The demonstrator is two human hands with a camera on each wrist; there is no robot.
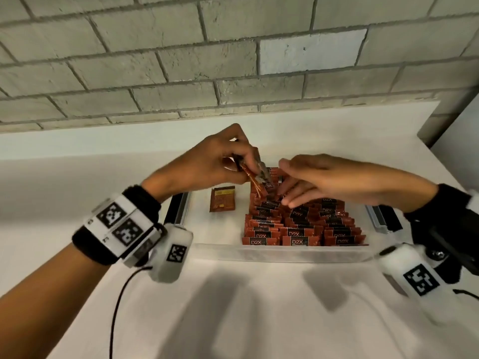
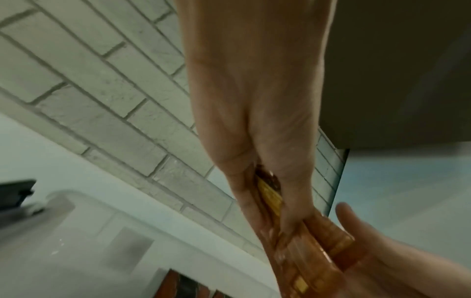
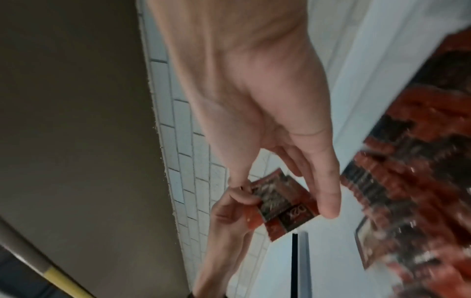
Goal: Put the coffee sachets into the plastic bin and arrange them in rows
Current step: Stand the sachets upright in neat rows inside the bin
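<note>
A clear plastic bin (image 1: pixel 280 251) sits on the white counter, its right part filled with rows of red and black coffee sachets (image 1: pixel 300 226). One sachet (image 1: pixel 222 199) lies flat and alone on the bin's left floor. My left hand (image 1: pixel 220 161) hovers over the bin's far side and pinches a small stack of sachets (image 1: pixel 259 181) (image 2: pixel 313 256) (image 3: pixel 280 203). My right hand (image 1: pixel 305 182) reaches in from the right, fingers straight, over the rows (image 3: pixel 407 181) and right beside the held stack. Whether it touches them is hidden.
A grey brick wall (image 1: pixel 181 60) rises right behind the white counter (image 1: pixel 259 307). Black latches (image 1: pixel 172 208) flank the bin at its left and right ends. A cable (image 1: pixel 116 307) hangs from my left wrist device near the counter's front.
</note>
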